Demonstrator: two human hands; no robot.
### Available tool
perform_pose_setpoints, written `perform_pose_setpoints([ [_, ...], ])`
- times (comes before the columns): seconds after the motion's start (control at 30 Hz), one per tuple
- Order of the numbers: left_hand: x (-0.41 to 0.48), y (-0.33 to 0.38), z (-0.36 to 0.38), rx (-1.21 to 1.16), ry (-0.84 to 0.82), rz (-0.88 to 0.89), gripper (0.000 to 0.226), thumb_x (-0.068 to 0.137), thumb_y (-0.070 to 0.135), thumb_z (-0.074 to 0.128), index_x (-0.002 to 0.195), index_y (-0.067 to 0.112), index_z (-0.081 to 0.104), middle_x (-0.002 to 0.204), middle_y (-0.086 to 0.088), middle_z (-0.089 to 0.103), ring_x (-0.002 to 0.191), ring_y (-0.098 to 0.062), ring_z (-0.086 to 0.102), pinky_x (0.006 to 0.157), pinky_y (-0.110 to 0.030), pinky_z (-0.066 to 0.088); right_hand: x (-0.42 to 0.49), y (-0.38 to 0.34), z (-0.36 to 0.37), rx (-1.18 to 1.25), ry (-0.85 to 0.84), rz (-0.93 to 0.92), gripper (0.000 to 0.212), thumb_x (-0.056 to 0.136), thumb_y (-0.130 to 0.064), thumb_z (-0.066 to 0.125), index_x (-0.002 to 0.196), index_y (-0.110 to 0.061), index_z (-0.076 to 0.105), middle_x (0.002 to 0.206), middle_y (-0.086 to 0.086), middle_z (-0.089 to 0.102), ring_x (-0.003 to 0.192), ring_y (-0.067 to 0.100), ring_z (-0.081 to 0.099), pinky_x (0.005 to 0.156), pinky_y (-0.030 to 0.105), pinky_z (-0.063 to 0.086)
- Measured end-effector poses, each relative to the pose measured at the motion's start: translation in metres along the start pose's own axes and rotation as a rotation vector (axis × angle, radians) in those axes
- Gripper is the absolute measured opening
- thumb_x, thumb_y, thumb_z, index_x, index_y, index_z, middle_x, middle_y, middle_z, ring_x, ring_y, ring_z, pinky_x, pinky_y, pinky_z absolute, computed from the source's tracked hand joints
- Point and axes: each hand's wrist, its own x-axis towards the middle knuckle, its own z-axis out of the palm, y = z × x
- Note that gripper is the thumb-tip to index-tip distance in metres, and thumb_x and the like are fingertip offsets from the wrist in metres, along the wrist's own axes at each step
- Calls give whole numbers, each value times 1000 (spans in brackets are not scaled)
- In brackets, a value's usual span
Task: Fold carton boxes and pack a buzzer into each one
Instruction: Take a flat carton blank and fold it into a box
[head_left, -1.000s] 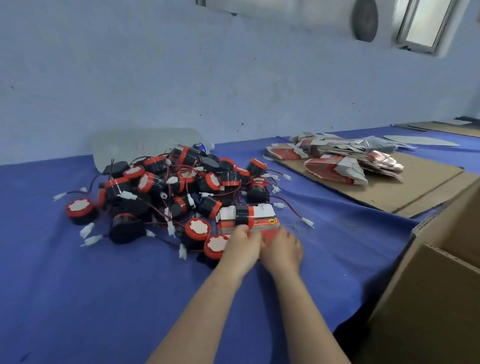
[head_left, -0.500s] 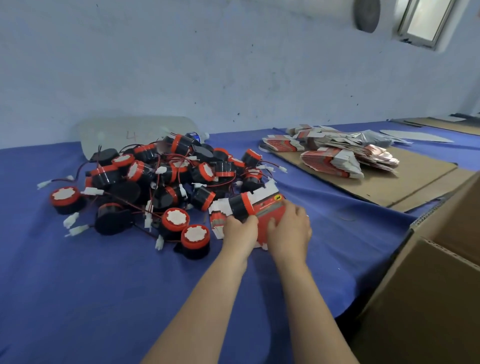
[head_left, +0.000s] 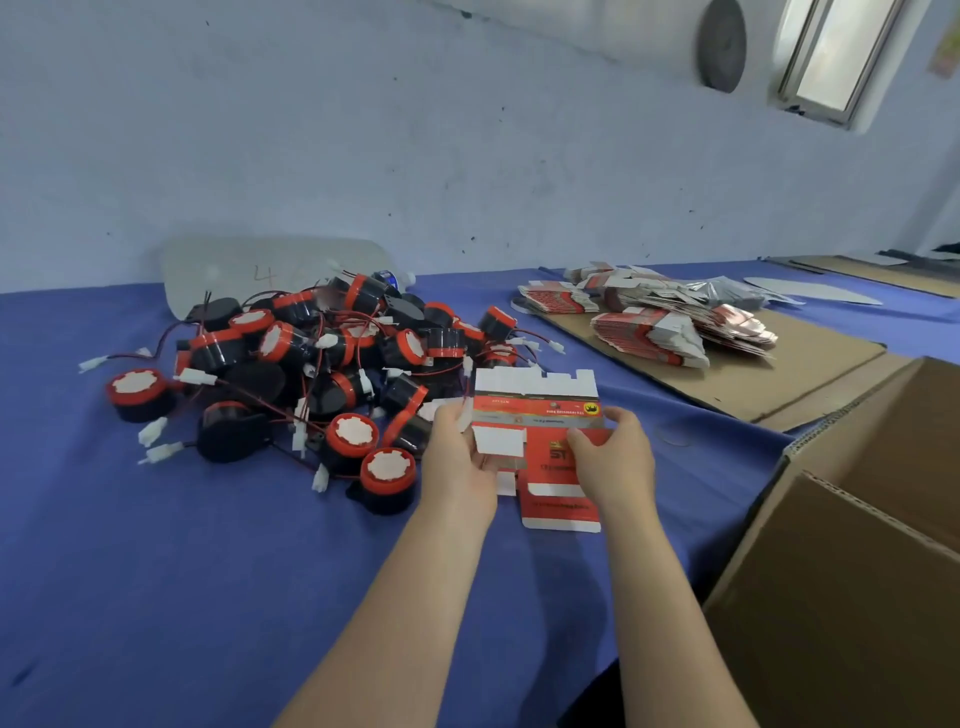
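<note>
**Half-open carton at risk of a bad crease**

Head view: at lower centre of the frame, the carton (head_left: 535, 410) hangs just above the table (head_left: 156, 571), white flaps unfolded. The left hand (head_left: 457, 457) pinches its left edge and the right hand (head_left: 613, 462) grips its right side, so it sits between them. An uneven squeeze could crease a panel off its fold line. A flap could also snag wires in the buzzer pile (head_left: 332, 364) just to its left.

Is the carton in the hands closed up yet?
No: the red-and-white printed carton, held between the left hand and right hand, has its white end flaps spread open.
</note>
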Motion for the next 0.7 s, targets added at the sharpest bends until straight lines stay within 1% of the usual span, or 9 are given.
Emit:
perform_pose_setpoints([
  [0.1, -2, 3, 3, 262, 17, 87, 18, 94, 15, 51, 85, 13, 66, 81, -4, 71, 76, -18, 68, 63, -28, 55, -3, 1, 7, 196, -6, 19, 45, 95, -21, 56, 136, -11, 43, 130, 7, 55, 113, 23, 56, 91, 37, 47],
  [0.17, -1, 6, 4, 511, 45, 268, 21, 94, 12, 45, 95, 12, 66, 96, -10, 70, 87, -27, 67, 74, -37, 54, -5, 0, 11, 250, 11, -36, 38, 96, -20, 54, 133, -12, 47, 124, 6, 59, 107, 20, 58, 86, 33, 47],
  [0.27, -1, 18, 2, 785, 0, 522, 29, 93, 16, 45, 119, 16, 60, 113, -8, 66, 99, -26, 62, 81, -37, 51, -9, -8, 13, 314, 58, -141, 35, 96, -20, 54, 130, -21, 47, 105, 1, 63, 79, 1, 57, 65, 15, 44],
  [0.37, 0, 45, -6, 799, 29, 671, 30, 94, 25, 55, 124, 18, 54, 120, 1, 61, 113, -18, 58, 98, -37, 48, -17, -22, 20, 358, 63, -272, 40, 96, -13, 52, 131, -29, 44, 79, -10, 61, 62, -7, 55, 53, 8, 40],
  [0.43, 0, 66, -14, 828, 72, 774, 31, 93, 28, 57, 123, 20, 53, 113, 9, 62, 109, -12, 58, 90, -21, 48, -27, -38, 33, 342, 0, -353, 44, 96, -11, 47, 135, -30, 41, 86, -8, 65, 71, -1, 60, 60, 15, 46],
  [0.47, -2, 77, -20, 851, 96, 821, 30, 93, 31, 58, 120, 21, 52, 106, 15, 61, 101, -6, 59, 80, -8, 45, -34, -48, 42, 334, -27, -395, 45, 97, -10, 46, 137, -28, 41, 98, -7, 66, 83, 5, 62, 68, 20, 48],
  [0.53, -5, 96, -33, 843, 132, 864, 31, 91, 38, 60, 116, 24, 48, 100, 20, 57, 89, 6, 56, 64, 3, 38, -48, -69, 63, 321, -48, -477, 45, 97, -13, 46, 141, -19, 42, 124, -3, 59, 112, 14, 57, 91, 29, 48],
  [0.63, -16, 123, -57, 733, 185, 882, 39, 90, 44, 59, 117, 27, 38, 111, 17, 56, 95, 12, 54, 77, -1, 43, -75, -97, 102, 350, -106, -563, 49, 98, -23, 46, 145, -17, 37, 141, 0, 50, 128, 15, 46, 105, 37, 39],
  [0.7, -20, 140, -79, 645, 273, 896, 44, 90, 46, 58, 121, 23, 36, 122, 9, 56, 109, -1, 55, 97, -22, 46, -94, -110, 127, 395, -198, -592, 50, 98, -29, 45, 146, -20, 35, 141, -4, 50, 128, 12, 47, 105, 35, 40],
])
